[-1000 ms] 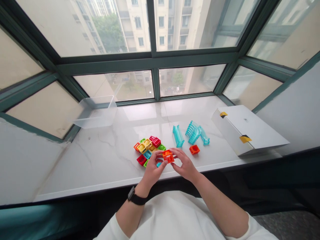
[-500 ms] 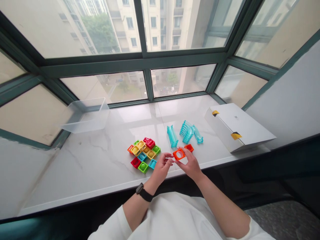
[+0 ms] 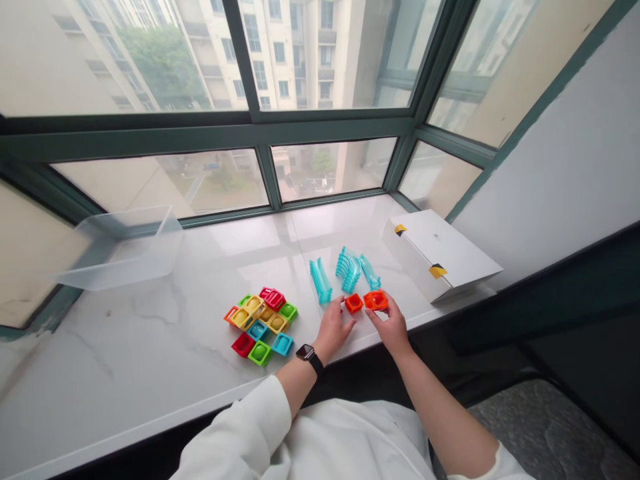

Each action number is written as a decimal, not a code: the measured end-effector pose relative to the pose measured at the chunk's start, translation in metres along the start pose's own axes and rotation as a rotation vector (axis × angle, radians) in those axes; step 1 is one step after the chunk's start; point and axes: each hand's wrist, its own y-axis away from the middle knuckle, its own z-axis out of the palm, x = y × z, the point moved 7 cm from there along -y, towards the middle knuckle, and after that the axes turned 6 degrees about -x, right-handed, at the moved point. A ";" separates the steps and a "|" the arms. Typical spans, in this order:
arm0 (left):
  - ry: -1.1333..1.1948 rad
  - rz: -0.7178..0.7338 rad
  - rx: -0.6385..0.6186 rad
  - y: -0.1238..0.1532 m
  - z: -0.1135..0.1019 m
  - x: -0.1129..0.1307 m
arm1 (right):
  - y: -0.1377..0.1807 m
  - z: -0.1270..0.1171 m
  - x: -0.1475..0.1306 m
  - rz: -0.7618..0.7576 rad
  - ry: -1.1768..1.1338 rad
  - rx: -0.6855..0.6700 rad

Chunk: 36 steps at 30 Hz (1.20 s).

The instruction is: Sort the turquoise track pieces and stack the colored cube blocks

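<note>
My right hand (image 3: 391,325) grips an orange square block with a round opening (image 3: 376,300), thumb on its near side and fingers behind. Just left of it, a smaller orange-red block (image 3: 353,304) sits on the white counter. Beside that block is my left hand (image 3: 336,325), thumb and fingers apart and nothing in them; whether a fingertip touches the block I cannot tell. Left of my hands lies a cluster of red, yellow, green and blue blocks (image 3: 267,313). Behind my hands are clear turquoise track pieces: a straight one (image 3: 321,281), a curved stack (image 3: 349,268) and another (image 3: 370,272).
A clear plastic bin (image 3: 135,267) stands at the left by the window. On the right is a white box (image 3: 445,250) with yellow-and-black tape tabs. The marble-patterned counter (image 3: 165,360) ends at a front edge close to my body.
My view has turned right. My right hand has taken the orange block away from my left hand, to the right of the smaller block. My left hand has moved toward the smaller block.
</note>
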 end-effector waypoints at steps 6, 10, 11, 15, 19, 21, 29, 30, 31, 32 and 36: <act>-0.136 -0.063 0.020 -0.013 0.007 -0.007 | -0.006 0.012 0.007 -0.014 0.018 -0.071; -0.180 -0.081 0.001 -0.015 0.003 -0.004 | -0.011 0.023 0.006 -0.038 0.050 -0.100; -0.182 -0.078 -0.009 -0.015 0.003 -0.003 | -0.012 0.026 0.006 -0.047 0.062 -0.105; -0.174 -0.066 -0.037 -0.014 0.002 0.001 | -0.014 0.034 0.008 -0.091 0.126 -0.120; -0.176 -0.058 -0.037 -0.014 0.001 0.003 | -0.014 0.039 0.014 -0.097 0.158 -0.133; -0.184 -0.058 -0.041 -0.014 0.001 0.003 | -0.014 0.041 0.016 -0.098 0.163 -0.136; -0.218 -0.047 -0.068 -0.015 -0.001 0.010 | -0.015 0.043 0.015 -0.106 0.143 -0.149; -0.220 -0.047 -0.069 -0.015 -0.001 0.010 | -0.014 0.043 0.015 -0.106 0.137 -0.150; -0.221 -0.046 -0.070 -0.015 -0.002 0.010 | -0.014 0.043 0.015 -0.105 0.132 -0.150; -0.221 -0.046 -0.071 -0.015 -0.002 0.010 | -0.014 0.044 0.015 -0.105 0.127 -0.151; -0.225 -0.048 -0.069 -0.015 -0.001 0.010 | -0.014 0.044 0.016 -0.102 0.112 -0.153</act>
